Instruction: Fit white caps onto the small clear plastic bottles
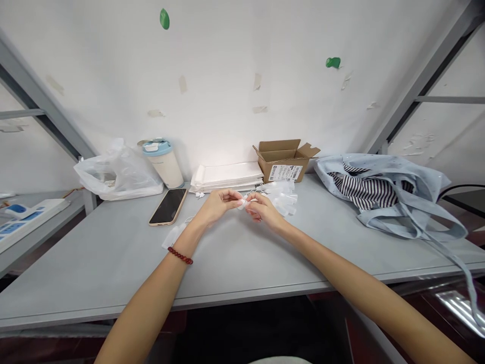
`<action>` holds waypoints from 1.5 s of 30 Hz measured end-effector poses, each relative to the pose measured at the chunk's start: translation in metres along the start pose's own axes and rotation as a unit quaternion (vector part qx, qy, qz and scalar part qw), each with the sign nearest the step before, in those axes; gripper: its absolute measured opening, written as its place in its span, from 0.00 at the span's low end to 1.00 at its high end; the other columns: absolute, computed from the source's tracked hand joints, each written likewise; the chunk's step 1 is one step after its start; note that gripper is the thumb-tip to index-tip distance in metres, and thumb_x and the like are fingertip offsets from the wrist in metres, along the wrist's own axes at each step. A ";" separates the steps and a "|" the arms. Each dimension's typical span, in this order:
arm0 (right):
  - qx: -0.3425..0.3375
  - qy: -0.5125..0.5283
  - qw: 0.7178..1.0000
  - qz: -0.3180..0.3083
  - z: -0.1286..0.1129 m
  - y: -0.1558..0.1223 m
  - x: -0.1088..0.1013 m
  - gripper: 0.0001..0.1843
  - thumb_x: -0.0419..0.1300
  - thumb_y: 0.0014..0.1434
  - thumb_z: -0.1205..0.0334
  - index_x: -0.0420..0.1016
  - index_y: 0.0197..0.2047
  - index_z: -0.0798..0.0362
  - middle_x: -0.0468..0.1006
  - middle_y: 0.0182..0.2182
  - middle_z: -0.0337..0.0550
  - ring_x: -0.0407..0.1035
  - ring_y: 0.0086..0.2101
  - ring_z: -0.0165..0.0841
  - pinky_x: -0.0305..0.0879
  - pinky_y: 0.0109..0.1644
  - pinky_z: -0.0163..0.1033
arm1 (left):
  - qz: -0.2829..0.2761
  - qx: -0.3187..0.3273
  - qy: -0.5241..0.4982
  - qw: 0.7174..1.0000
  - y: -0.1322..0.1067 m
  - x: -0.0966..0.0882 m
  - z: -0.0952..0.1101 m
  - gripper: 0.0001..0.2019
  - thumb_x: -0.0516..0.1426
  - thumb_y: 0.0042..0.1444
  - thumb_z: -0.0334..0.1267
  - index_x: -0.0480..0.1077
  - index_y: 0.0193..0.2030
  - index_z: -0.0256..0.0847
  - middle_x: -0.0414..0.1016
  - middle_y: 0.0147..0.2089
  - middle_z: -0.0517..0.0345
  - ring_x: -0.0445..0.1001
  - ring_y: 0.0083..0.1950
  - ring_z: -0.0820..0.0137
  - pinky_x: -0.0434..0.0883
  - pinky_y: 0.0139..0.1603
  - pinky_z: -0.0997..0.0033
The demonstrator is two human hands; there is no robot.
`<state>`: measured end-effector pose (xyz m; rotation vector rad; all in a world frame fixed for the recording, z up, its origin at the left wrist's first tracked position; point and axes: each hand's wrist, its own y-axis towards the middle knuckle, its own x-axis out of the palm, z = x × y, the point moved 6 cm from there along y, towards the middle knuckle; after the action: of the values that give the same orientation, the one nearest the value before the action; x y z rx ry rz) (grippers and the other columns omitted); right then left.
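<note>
Hands [242,205] meeting, small white piece [242,203] pinched between

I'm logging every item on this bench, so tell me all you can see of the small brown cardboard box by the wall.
The small brown cardboard box stands upright at the back of the grey table, against the white wall. Its top flaps are open and splay outward; the inside is not visible. A white printed label with a barcode covers part of its front face. Its left side sits right beside, possibly touching, a stack of flat white sheets. Clear plastic pieces lie just in front. Neither hand touches it.
</note>
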<state>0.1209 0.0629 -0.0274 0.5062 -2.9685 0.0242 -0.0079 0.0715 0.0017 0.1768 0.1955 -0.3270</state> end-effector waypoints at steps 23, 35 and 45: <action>-0.021 -0.022 0.999 0.010 -0.005 -0.004 0.000 0.08 0.56 0.45 0.62 0.59 0.30 0.50 0.59 0.16 0.29 0.46 0.17 0.23 0.43 0.19 0.31 | -0.039 -0.032 -0.002 0.999 -0.002 0.002 -0.002 0.12 0.64 0.44 0.43 0.76 0.34 0.38 0.76 0.34 0.55 0.71 0.37 0.68 0.67 0.46 0.64; -0.078 -0.098 0.992 0.014 -0.002 0.001 -0.001 0.10 0.57 0.49 0.56 0.61 0.32 0.50 0.58 0.16 0.28 0.50 0.17 0.23 0.45 0.20 0.30 | -0.054 -0.127 -0.024 0.990 -0.004 0.005 -0.015 0.20 0.61 0.46 0.53 0.71 0.25 0.35 0.70 0.23 0.56 0.69 0.22 0.72 0.68 0.25 0.69; -0.084 -0.121 0.989 0.007 -0.001 0.002 -0.006 0.07 0.56 0.49 0.58 0.61 0.29 0.50 0.60 0.17 0.30 0.51 0.18 0.25 0.45 0.22 0.31 | -0.094 -0.034 0.045 0.994 -0.006 0.007 0.003 0.12 0.60 0.48 0.45 0.75 0.33 0.39 0.76 0.32 0.55 0.73 0.36 0.67 0.70 0.44 0.64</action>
<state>0.1257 0.0666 -0.0274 0.4981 -3.1703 -0.3052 -0.0028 0.0628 0.0021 0.1060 0.3139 -0.4997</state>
